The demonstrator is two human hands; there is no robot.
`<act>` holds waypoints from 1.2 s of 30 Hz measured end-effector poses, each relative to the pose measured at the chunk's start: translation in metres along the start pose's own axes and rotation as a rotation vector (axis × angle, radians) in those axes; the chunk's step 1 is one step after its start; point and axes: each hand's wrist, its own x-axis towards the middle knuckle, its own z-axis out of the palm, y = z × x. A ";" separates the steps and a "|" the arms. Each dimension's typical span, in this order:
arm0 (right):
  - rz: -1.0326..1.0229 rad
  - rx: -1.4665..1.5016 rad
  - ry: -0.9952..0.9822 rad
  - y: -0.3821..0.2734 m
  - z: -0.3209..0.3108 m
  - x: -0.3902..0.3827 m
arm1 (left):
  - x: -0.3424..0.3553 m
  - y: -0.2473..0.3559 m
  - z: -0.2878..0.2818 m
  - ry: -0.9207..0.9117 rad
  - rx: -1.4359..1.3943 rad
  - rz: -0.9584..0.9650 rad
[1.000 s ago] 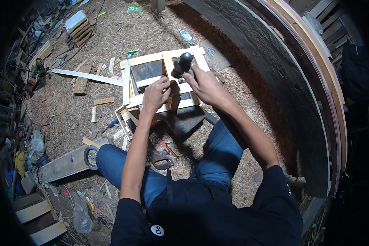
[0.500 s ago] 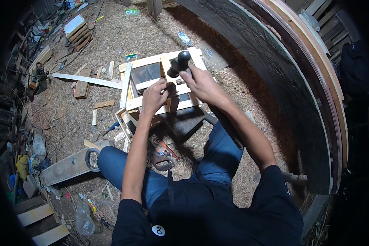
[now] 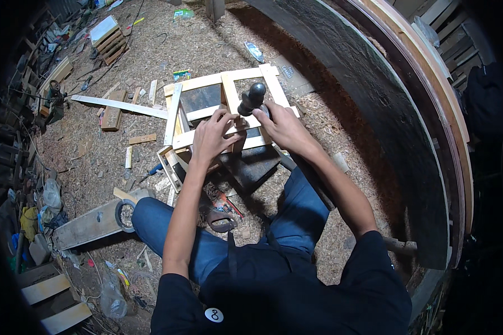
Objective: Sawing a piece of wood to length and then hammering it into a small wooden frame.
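This is a rough woodworking workshop. Shavings and chips coat the ground [image 3: 207, 49] all around the hands, and a pale slatted wooden frame [image 3: 174, 114] sits beneath the left hand [image 3: 209, 136]. The right hand [image 3: 285, 129] grips a dark hammer [image 3: 254, 100]. Offcuts [image 3: 142, 138] are strewn left of the left hand, a handsaw [image 3: 222, 223] lies nearer the body, and long boards [image 3: 439, 89] line the area right of the right hand.

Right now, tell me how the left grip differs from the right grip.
The left grip has its fingers spread at the pale wooden frame; the right grip is curled closed. The left grip shows no tool; the right grip holds a dark hammer. Both are bare.
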 end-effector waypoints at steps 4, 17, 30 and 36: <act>0.005 -0.022 -0.003 -0.001 0.003 -0.003 | -0.002 -0.004 -0.002 0.005 -0.012 0.015; -0.009 -0.011 -0.009 -0.028 -0.016 0.010 | -0.001 0.001 -0.003 -0.039 0.002 -0.037; -0.021 -0.038 -0.040 -0.025 -0.012 0.012 | 0.001 0.003 -0.005 -0.070 -0.032 -0.051; -0.118 -0.115 -0.067 -0.009 -0.010 0.021 | -0.001 -0.002 -0.002 -0.095 -0.043 -0.065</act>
